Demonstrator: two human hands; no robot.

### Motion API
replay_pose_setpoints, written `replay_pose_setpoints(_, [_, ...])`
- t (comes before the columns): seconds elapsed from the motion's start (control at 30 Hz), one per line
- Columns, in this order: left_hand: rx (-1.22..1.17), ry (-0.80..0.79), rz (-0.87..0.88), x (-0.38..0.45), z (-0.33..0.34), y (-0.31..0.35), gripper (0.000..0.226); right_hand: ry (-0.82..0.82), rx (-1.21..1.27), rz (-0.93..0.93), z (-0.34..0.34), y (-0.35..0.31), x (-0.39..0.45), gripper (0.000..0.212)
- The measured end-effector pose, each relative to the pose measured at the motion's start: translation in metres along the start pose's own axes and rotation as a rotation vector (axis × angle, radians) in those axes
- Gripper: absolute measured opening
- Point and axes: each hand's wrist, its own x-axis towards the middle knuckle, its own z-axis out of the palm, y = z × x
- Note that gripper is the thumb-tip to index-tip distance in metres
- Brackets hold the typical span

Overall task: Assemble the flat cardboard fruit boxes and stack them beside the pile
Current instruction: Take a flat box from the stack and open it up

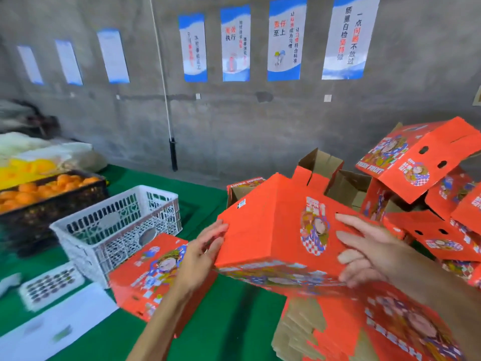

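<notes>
1. The left hand (201, 252) pinched the near-left edge of the red box (276, 230), thumb on top and fingers curled beneath, at about nine o'clock of the carton.
2. The right hand (364, 252) lay with fingers spread flat over the printed top panel at three o'clock, pressing rather than clasping (the fingertips wrapped only slightly over the near edge).
3. The box was held in the air between both hands, tilted, its brown flaps rising at twelve o'clock; I judged it partly formed, the two-sided hold serving to square the walls.
4. Directly below, at five o'clock, lay the pile of flat boxes (369, 327), close enough that the next blank was in easy reach.
5. At two o'clock sat the heap of assembled boxes (416, 162), loosely tumbled rather than neatly stacked.
6. At eight o'clock another flat carton (153, 272) rested on the green table cover (229, 321), beside a white plastic crate (117, 222).
7. Farther out at ten o'clock stood a dark crate of oranges (49, 194).
8. Behind everything rose a bare concrete wall (234, 121) hung with blue-and-white posters (285, 39).
</notes>
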Motion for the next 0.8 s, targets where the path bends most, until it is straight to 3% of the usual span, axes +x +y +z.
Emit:
replay_pose_setpoints(0.13, [-0.366,0.053,-0.245,-0.025,-0.001,-0.001,0.037,-0.043,-0.339,-0.235,0.071,0.008,0.014,0.043])
replay_pose_setpoints(0.23, [-0.584,0.119,-0.537,-0.031,0.000,-0.006,0.057,0.066,-0.706,-0.406,0.114,0.047,0.036,0.045])
replay_pose_setpoints(0.33, [-0.313,-0.078,-0.558,-0.042,0.008,-0.021,0.068,0.119,-0.921,-0.424,0.165,0.091,0.050,0.045])
replay_pose_setpoints(0.43, [-0.319,-0.144,-0.635,-0.055,0.019,-0.049,0.064,0.011,-1.000,-0.352,0.206,0.142,0.062,0.049])
replay_pose_setpoints(0.6, [-0.364,-0.086,-0.694,-0.073,0.017,-0.093,0.061,-0.072,-1.009,-0.215,0.238,0.200,0.080,0.055])
replay_pose_setpoints(0.8, [-0.333,0.032,-0.554,-0.056,0.026,-0.127,0.075,-0.086,-1.009,-0.173,0.253,0.226,0.126,0.058])
